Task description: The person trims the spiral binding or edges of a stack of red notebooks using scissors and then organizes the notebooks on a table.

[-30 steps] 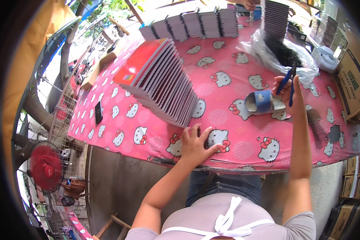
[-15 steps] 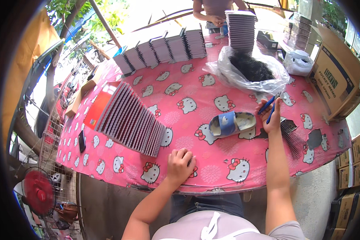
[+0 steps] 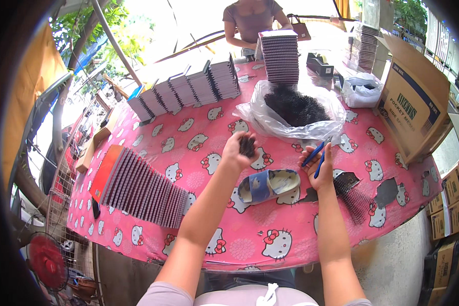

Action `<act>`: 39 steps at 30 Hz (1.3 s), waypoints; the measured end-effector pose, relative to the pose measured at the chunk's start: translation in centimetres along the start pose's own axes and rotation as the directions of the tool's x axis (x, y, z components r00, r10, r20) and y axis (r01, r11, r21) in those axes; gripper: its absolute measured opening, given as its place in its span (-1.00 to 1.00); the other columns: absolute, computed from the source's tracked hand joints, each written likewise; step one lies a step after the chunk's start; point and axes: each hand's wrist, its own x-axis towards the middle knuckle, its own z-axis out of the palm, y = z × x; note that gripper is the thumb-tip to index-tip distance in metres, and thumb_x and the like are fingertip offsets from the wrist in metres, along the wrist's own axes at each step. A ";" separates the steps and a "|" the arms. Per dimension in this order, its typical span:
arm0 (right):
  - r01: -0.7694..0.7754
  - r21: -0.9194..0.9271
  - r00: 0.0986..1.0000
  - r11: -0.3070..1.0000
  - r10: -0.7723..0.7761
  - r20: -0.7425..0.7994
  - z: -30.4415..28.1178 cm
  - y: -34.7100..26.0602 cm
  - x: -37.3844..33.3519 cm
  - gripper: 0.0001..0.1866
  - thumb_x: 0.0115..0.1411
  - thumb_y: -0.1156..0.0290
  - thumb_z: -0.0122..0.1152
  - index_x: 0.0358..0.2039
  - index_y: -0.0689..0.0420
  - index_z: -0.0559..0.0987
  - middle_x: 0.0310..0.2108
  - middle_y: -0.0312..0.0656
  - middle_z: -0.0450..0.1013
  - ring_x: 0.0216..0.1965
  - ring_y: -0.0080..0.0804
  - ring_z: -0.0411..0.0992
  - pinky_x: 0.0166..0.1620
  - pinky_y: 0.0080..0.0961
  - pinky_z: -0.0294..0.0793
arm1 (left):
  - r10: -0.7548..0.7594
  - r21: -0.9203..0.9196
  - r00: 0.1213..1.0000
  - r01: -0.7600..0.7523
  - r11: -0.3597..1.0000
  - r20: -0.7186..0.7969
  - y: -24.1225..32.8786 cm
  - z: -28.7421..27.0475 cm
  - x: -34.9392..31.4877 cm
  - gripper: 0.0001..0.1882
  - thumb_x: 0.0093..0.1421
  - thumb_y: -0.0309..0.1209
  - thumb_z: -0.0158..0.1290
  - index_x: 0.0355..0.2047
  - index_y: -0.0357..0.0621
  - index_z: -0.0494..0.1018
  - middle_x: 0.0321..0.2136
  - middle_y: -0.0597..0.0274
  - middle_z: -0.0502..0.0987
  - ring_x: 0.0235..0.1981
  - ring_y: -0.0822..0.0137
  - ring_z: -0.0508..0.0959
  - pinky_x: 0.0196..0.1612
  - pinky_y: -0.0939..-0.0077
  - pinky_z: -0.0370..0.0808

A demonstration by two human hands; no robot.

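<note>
My left hand (image 3: 238, 151) is raised over the middle of the table, palm turned up, its fingers curled around a small clump of black bits (image 3: 247, 147). What these bits are is too small to tell. In my right hand (image 3: 321, 171) rests a pair of blue-handled pliers (image 3: 312, 159), the handles spread apart across the palm. A blue and cream slide sandal (image 3: 269, 185) lies on the table between my forearms. Just beyond my hands sits a clear plastic bag (image 3: 257, 115), opened wide, with a heap of black wiry coils (image 3: 297, 107) inside.
A leaning row of spiral-bound notebooks (image 3: 140, 188) lies at left on the pink tablecloth (image 3: 199, 176). More notebook stacks (image 3: 188, 86) stand at the back, with a tall stack (image 3: 279, 58) beside them. An open carton (image 3: 418, 102) is at right. Another person (image 3: 252, 23) stands across the table.
My left hand has lifted from the near table edge and moved forward toward the bag, palm now up with black bits showing. My right hand still holds the pliers. The view has shifted.
</note>
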 end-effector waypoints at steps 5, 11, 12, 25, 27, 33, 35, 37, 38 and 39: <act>-0.023 0.053 1.000 0.998 0.022 0.018 0.1 0.2 0.1 -0.23 0.14 -0.38 -0.10 -0.22 0.21 0.52 -0.41 -0.15 0.51 -0.36 -0.26 0.51 -0.20 -0.27 0.50 | 0.049 -0.002 0.997 -0.049 0.999 -0.066 1.6 10.5 5.4 -0.60 0.27 -0.02 -0.10 -0.24 -0.13 0.43 -0.10 -0.02 0.45 -0.18 0.05 0.48 -0.05 0.03 0.36; -0.035 0.082 0.999 0.996 0.035 0.008 -0.5 -0.4 0.3 -0.23 0.14 -0.37 -0.10 -0.22 0.21 0.51 -0.40 -0.13 0.52 -0.36 -0.25 0.51 -0.20 -0.26 0.49 | 0.269 0.675 0.961 -0.245 0.696 0.071 0.9 16.0 5.6 -0.33 0.13 0.05 0.09 0.07 -0.19 0.30 0.19 -0.11 0.18 0.07 -0.04 0.33 0.16 -0.01 0.18; -0.032 0.088 0.999 0.996 0.032 0.006 -0.5 -0.5 0.3 -0.23 0.14 -0.37 -0.09 -0.22 0.21 0.51 -0.40 -0.13 0.52 -0.35 -0.25 0.51 -0.20 -0.26 0.49 | 0.349 0.784 0.916 -0.361 0.506 0.196 0.2 15.4 4.7 -0.31 0.11 0.04 0.13 0.09 -0.19 0.30 0.17 -0.11 0.22 0.08 -0.01 0.33 0.14 0.00 0.21; -0.023 0.149 0.999 0.989 0.028 -0.029 0.4 0.1 -0.1 -0.24 0.13 -0.36 -0.05 -0.23 0.23 0.49 -0.41 -0.11 0.51 -0.35 -0.21 0.51 -0.20 -0.26 0.51 | 0.405 0.899 0.846 -0.178 -0.400 0.347 -5.9 2.7 6.2 -0.61 -0.11 -0.21 0.26 -0.36 -0.30 0.58 -0.32 -0.19 0.56 -0.18 -0.07 0.56 -0.11 0.19 0.50; -0.026 0.130 0.999 0.991 0.030 -0.026 0.0 -0.2 -0.1 -0.23 0.12 -0.37 -0.05 -0.23 0.22 0.49 -0.41 -0.11 0.51 -0.35 -0.22 0.51 -0.19 -0.26 0.51 | 0.277 0.888 0.914 -0.158 -0.432 0.298 -5.1 3.2 6.0 -0.68 -0.09 -0.27 0.24 -0.44 -0.32 0.57 -0.47 -0.03 0.58 -0.40 0.15 0.59 -0.33 0.32 0.51; 0.000 0.108 1.000 0.994 0.000 -0.001 -0.3 -0.2 0.6 -0.23 0.11 -0.37 -0.04 -0.23 0.23 0.51 -0.41 -0.11 0.52 -0.36 -0.23 0.51 -0.21 -0.26 0.52 | 0.032 0.935 0.936 -0.347 -0.075 0.351 -3.1 9.4 4.1 -0.75 -0.05 -0.33 0.24 -0.52 -0.32 0.57 -0.63 0.21 0.53 -0.63 0.48 0.48 -0.56 0.61 0.41; -0.038 0.152 0.999 0.988 0.034 0.030 -0.3 0.6 0.8 -0.22 0.08 -0.37 0.01 -0.25 0.23 0.52 -0.41 -0.12 0.52 -0.36 -0.21 0.50 -0.20 -0.23 0.51 | 0.323 0.835 0.805 -0.545 0.073 0.497 -2.6 10.6 4.2 -0.63 -0.11 -0.25 0.30 -0.44 -0.35 0.55 -0.64 0.18 0.55 -0.55 0.44 0.57 -0.47 0.54 0.51; -0.071 0.180 0.996 0.981 0.061 0.063 -0.7 1.2 1.8 -0.23 0.06 -0.37 0.04 -0.26 0.23 0.55 -0.43 -0.13 0.53 -0.38 -0.21 0.50 -0.20 -0.22 0.51 | 0.611 0.711 0.638 -0.683 0.167 0.469 -3.6 11.6 3.3 -0.28 -0.15 -0.12 0.32 -0.07 -0.34 0.37 -0.27 -0.05 0.55 -0.30 0.22 0.59 -0.27 0.34 0.53; -0.096 0.183 0.993 0.978 0.082 0.086 -0.8 1.9 1.9 -0.23 0.05 -0.37 0.05 -0.28 0.22 0.56 -0.44 -0.13 0.53 -0.40 -0.21 0.50 -0.21 -0.22 0.51 | 0.684 0.700 0.420 -0.689 -0.188 0.596 -3.0 11.5 3.6 -0.29 -0.18 -0.10 0.31 -0.11 -0.34 0.37 -0.25 -0.08 0.52 -0.28 0.09 0.59 -0.18 0.26 0.51; -0.132 0.207 0.970 0.969 0.083 0.229 -1.6 1.9 2.1 -0.25 0.06 -0.36 0.05 -0.30 0.21 0.59 -0.45 -0.14 0.55 -0.40 -0.23 0.50 -0.21 -0.22 0.52 | 0.665 0.644 0.410 -0.752 -0.140 0.624 -3.1 11.7 3.0 -0.29 -0.18 -0.11 0.30 -0.09 -0.33 0.35 -0.30 -0.10 0.51 -0.25 0.01 0.58 -0.14 0.23 0.49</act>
